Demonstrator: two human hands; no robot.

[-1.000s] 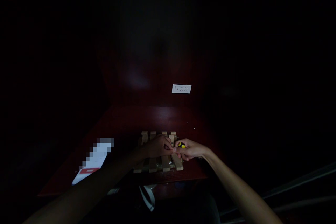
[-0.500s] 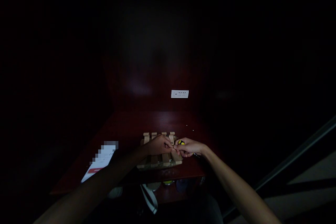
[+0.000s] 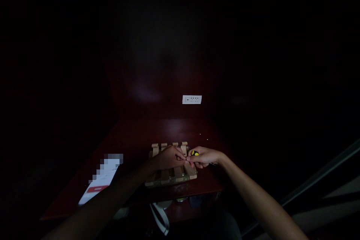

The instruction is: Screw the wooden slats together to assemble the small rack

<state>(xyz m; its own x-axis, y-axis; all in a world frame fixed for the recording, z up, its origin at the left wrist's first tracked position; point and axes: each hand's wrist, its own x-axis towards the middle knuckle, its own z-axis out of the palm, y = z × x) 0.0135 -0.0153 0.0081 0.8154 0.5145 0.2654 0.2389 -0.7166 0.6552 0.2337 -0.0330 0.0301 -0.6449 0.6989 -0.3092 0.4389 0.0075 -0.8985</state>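
Note:
A slatted wooden rack [image 3: 177,173] lies on the dark red table, with small blocks along its far edge. Over its right part my left hand [image 3: 170,157] is closed in a pinch; whatever sits between its fingertips is too small to make out. My right hand [image 3: 206,156] meets those fingertips from the right, thumb and finger pressed together. Tucked in its palm is a screwdriver with a yellow and black handle [image 3: 195,153]; a thin dark shaft pokes out on the wrist side. The hands hide part of the slats.
A printed white sheet [image 3: 102,178] with a red band lies at the left of the table [image 3: 135,131]. Two tiny pale bits rest beyond my right hand. A white socket plate [image 3: 192,99] is on the back wall. Below the table edge hangs a white strap [image 3: 160,219].
The view has shifted slightly, so the sheet and table edge appear lower and further left. Both hands keep their pinch together over the rack, with hardly any movement.

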